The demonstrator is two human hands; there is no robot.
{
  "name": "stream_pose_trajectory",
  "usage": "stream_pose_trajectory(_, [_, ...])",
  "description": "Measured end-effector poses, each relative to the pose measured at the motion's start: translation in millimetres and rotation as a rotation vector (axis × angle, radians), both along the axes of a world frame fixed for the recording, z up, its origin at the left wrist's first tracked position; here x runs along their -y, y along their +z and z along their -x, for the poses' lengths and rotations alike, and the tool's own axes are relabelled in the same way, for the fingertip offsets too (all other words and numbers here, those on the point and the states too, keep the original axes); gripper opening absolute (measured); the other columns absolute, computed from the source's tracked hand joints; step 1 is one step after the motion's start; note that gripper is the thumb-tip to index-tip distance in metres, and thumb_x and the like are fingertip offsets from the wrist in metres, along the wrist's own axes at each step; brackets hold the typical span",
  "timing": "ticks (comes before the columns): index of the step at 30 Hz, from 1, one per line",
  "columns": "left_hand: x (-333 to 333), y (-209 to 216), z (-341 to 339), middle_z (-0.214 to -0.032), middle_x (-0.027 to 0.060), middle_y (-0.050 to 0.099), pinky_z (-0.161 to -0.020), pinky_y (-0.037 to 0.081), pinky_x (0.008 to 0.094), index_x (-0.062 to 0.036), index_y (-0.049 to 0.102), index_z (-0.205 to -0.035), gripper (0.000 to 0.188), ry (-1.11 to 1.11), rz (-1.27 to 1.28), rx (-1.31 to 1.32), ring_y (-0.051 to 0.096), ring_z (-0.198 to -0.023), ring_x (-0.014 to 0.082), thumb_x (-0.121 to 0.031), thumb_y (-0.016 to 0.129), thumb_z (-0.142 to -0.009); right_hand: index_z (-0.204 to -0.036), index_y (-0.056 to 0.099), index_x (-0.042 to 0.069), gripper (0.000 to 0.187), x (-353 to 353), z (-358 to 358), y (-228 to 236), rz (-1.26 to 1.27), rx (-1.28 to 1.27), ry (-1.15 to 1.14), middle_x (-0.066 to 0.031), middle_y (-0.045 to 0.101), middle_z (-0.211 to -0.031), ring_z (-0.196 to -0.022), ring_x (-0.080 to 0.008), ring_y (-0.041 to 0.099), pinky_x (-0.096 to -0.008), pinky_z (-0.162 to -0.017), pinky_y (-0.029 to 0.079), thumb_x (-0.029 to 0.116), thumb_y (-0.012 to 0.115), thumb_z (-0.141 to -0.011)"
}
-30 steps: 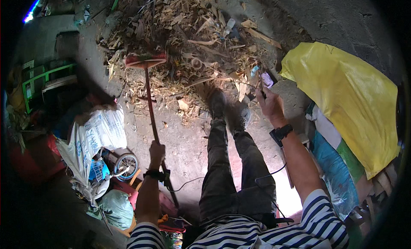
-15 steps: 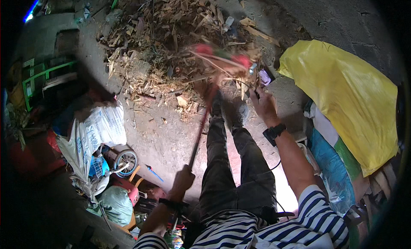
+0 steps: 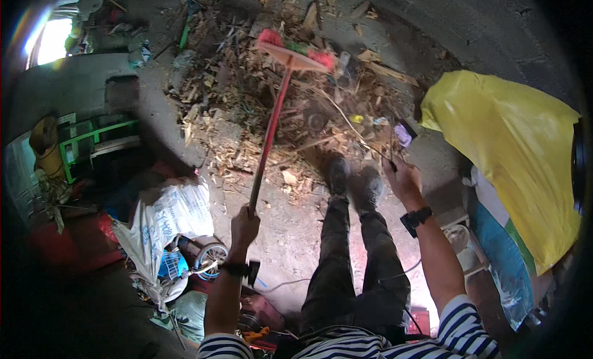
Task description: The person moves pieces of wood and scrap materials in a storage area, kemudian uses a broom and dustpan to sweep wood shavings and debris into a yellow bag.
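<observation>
My left hand (image 3: 245,228) is closed round the long red handle of a broom (image 3: 272,133). The broom's head, with red and green bristles, is raised over a pile of wood scraps and chips (image 3: 247,106) on the floor. In my right hand (image 3: 404,183) is a thin stick (image 3: 351,125), gripped near its end. It slants up and left over the pile's right part. A small purple item (image 3: 404,135) lies just beyond my right hand. Dark straps with small devices are on both wrists.
A yellow sheet (image 3: 500,155) covers things on the right, beside a blue bag (image 3: 503,260). On the left are a white sack (image 3: 176,217), a small bicycle wheel (image 3: 211,259) and a green metal frame (image 3: 92,137). A cable (image 3: 284,283) runs across the floor near my legs.
The broom head has gone up and left, farther over the pile. My left hand has risen and moved left with the handle. My right hand with the stick appears slightly lower and farther right.
</observation>
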State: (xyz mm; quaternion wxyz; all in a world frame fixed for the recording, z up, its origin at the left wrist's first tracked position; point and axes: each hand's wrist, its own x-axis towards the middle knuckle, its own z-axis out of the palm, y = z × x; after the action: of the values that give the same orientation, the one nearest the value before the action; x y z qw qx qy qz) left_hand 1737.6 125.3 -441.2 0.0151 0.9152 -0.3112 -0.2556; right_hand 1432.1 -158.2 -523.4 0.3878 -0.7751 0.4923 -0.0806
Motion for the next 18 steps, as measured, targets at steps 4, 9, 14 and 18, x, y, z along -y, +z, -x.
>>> stream_pose_trajectory(4, [77,-42,-89,-0.073,0.0243,0.060,-0.062,0.044,0.0522,-0.0020,0.054,-0.085,0.021,-0.002,-0.034,0.137,0.058,-0.073,0.0435,-0.022,0.057,-0.079,-0.077,0.052,0.005,0.031,-1,-9,1,-0.077,0.043,-0.018,-0.0190,0.058,-0.066,-0.064,-0.0370,0.059,-0.0436,-0.054,0.045,0.034,0.053,-0.088])
stream_pose_trajectory(9, [149,-85,-129,-0.079,0.0256,0.061,-0.066,0.048,0.0511,-0.0010,0.052,-0.094,0.021,-0.027,-0.164,0.127,0.059,-0.077,0.0441,-0.015,0.049,-0.079,-0.076,0.052,0.006,0.030,-8,-17,0,-0.034,-0.054,-0.020,-0.0181,0.057,-0.063,-0.062,-0.0375,0.058,-0.0442,-0.053,0.045,0.034,0.054,-0.086])
stream_pose_trajectory(14, [70,-89,-85,-0.075,0.0283,0.059,-0.063,0.046,0.0545,0.0022,0.041,-0.102,0.039,-0.221,-0.173,-0.011,0.058,-0.072,0.0461,-0.013,0.057,-0.071,-0.076,0.052,0.006,0.030,-1,-19,-6,-0.011,-0.028,-0.014,-0.0176,0.058,-0.063,-0.062,-0.0374,0.059,-0.0442,-0.053,0.045,0.034,0.055,-0.085])
stream_pose_trajectory(18, [30,-47,-57,-0.073,0.0290,0.059,-0.064,0.045,0.0546,0.0097,0.044,-0.105,0.041,-0.256,-0.265,-0.196,0.058,-0.070,0.0452,-0.013,0.052,-0.072,-0.079,0.054,0.006,0.027,3,-19,-8,-0.070,-0.034,-0.042,-0.0185,0.058,-0.068,-0.064,-0.0372,0.059,-0.0437,-0.055,0.045,0.032,0.056,-0.085])
